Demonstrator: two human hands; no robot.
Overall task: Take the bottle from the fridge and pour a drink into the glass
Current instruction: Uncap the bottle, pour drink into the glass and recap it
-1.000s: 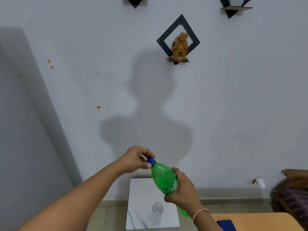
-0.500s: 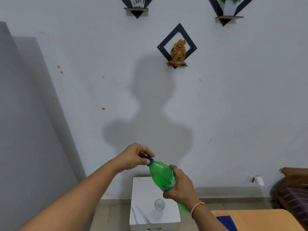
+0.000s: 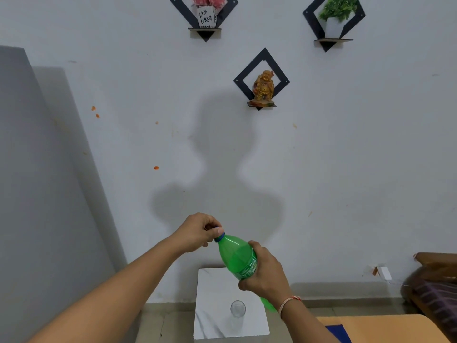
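Uncapping step. Left hand (image 3: 197, 232) fingers pinch blue cap (image 3: 219, 236); right hand (image 3: 265, 273) wraps green bottle (image 3: 237, 256). Brace body, twist cap, neck up, above glass (image 3: 238, 308) on surface (image 3: 210, 293).

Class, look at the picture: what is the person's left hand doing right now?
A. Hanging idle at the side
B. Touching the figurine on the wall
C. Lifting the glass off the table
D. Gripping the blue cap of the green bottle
D: the left hand curls its fingers round the blue cap of the green bottle, which the right hand holds by the body.
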